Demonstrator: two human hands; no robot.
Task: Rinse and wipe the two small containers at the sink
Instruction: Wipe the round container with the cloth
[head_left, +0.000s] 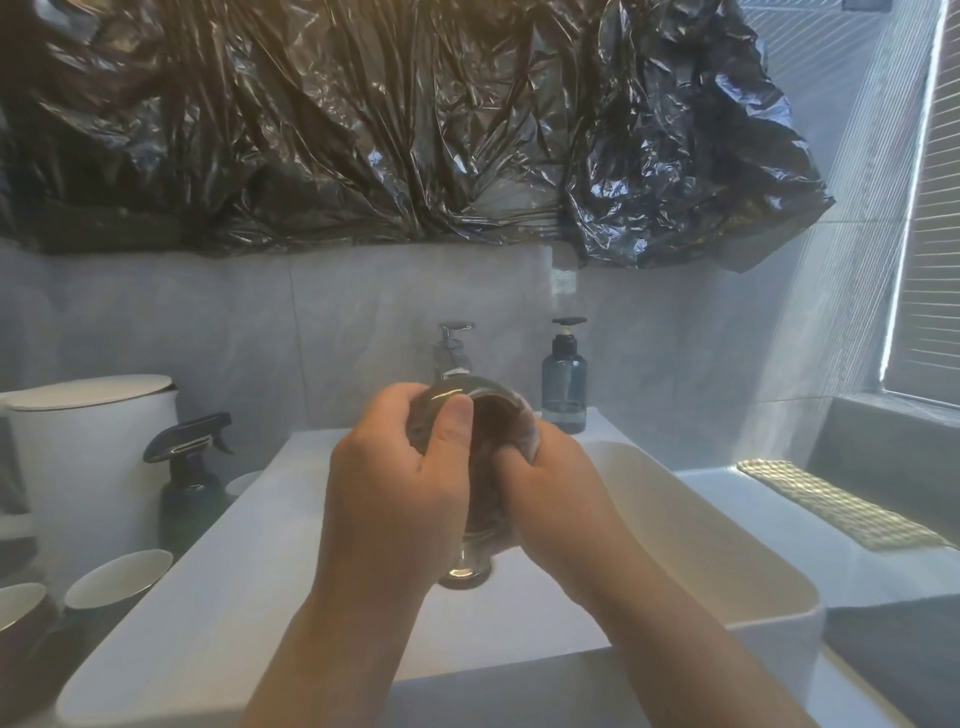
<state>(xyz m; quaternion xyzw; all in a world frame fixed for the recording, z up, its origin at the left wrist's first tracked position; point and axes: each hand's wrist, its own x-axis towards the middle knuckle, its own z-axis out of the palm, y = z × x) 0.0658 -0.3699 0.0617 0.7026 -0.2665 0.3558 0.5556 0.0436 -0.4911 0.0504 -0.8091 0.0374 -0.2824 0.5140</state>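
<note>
Left hand (395, 467) grips the glass container (457, 388), thumb on its rim, mouth tilted toward the person. Right hand (556, 499) hooks its fingers inside, likely rubbing the wall. Both hands meet on it, the tap (452, 353) just beyond and the sink (701, 540) beneath to catch runoff.

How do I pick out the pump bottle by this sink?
Start at the white rectangular sink and find the chrome tap at its back edge. Just right of the tap stands the translucent blue pump bottle. Unlike the dark spray bottle left of the sink, it has a flat black pump head, not a trigger.
</note>
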